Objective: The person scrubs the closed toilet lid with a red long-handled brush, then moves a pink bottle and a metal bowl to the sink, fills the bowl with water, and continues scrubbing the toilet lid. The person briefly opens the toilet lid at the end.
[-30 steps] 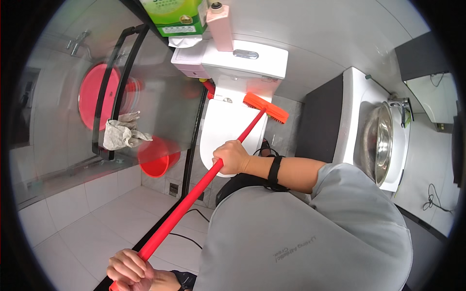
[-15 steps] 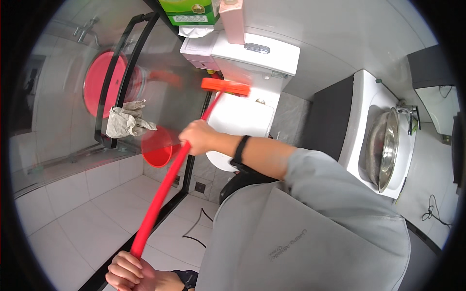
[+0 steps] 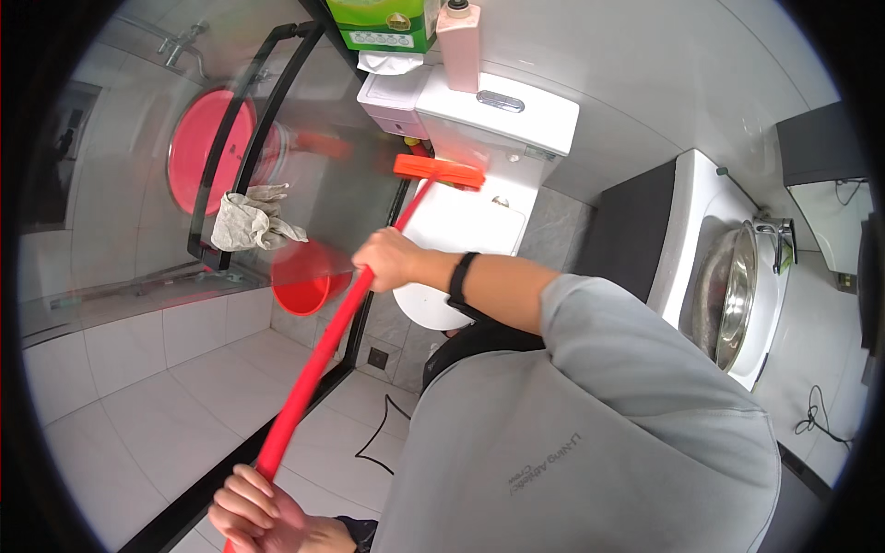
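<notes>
A long red pole (image 3: 316, 369) with a flat orange head (image 3: 439, 171), like a sponge mop or squeegee, slants from lower left to upper middle. My right hand (image 3: 388, 259) is closed round its middle, a dark band on the wrist. Lower down, my left hand (image 3: 253, 509) wraps the pole near its bottom end. In this view the orange head overlaps the back of the white toilet (image 3: 461, 221); whether it touches cannot be told. A grey cloth (image 3: 249, 221) hangs on the black handle (image 3: 267, 111) of the glass panel to the left.
A red bucket (image 3: 300, 286) and a pink basin (image 3: 210, 152) show on the left. At the right, a steel basin (image 3: 736, 300) stands in the white sink (image 3: 687, 267). A pink bottle (image 3: 459, 51) and green package (image 3: 385, 23) are behind. A floor drain (image 3: 377, 358) lies near the black threshold.
The whole view has shifted slightly, with most things a little further right and down. Both hands keep their hold on the pole; the orange head looks less blurred.
</notes>
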Demonstrator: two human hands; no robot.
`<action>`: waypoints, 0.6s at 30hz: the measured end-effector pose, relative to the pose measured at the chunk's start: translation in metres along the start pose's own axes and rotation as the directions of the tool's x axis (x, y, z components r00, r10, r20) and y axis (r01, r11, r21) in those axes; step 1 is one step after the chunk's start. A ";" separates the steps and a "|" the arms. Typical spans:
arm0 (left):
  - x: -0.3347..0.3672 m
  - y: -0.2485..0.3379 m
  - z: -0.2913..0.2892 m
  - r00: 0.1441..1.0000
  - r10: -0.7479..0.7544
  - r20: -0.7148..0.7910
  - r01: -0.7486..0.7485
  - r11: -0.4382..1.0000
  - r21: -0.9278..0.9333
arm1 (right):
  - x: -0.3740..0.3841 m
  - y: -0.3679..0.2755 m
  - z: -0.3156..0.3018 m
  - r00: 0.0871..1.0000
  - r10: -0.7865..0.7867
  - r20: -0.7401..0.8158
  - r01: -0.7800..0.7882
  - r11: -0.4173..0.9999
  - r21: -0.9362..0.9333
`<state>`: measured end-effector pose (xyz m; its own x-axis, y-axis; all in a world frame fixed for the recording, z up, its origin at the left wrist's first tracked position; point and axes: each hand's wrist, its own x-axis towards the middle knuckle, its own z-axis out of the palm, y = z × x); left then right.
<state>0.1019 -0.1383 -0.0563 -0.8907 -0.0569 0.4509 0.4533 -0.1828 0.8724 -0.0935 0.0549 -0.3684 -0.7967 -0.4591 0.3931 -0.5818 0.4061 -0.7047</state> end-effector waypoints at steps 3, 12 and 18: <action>0.010 0.005 -0.010 0.999 0.007 0.050 -0.006 1.000 -0.023 | 0.015 -0.011 -0.004 0.996 0.076 0.049 -0.078 0.997 0.026; -0.013 -0.008 -0.023 0.936 -0.227 -0.269 0.111 0.915 -0.388 | -0.109 -0.044 -0.022 0.968 0.251 -0.007 -0.251 0.968 0.012; -0.015 0.002 -0.001 0.901 -0.084 -0.426 -0.042 0.960 -0.278 | -0.036 -0.023 0.008 0.990 0.113 0.080 -0.118 0.991 0.062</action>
<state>0.1157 -0.1384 -0.0615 -0.8544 -0.4537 0.2532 0.4637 -0.4459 0.7657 -0.0505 0.0557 -0.3715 -0.8417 -0.4719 0.2625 -0.4724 0.4080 -0.7813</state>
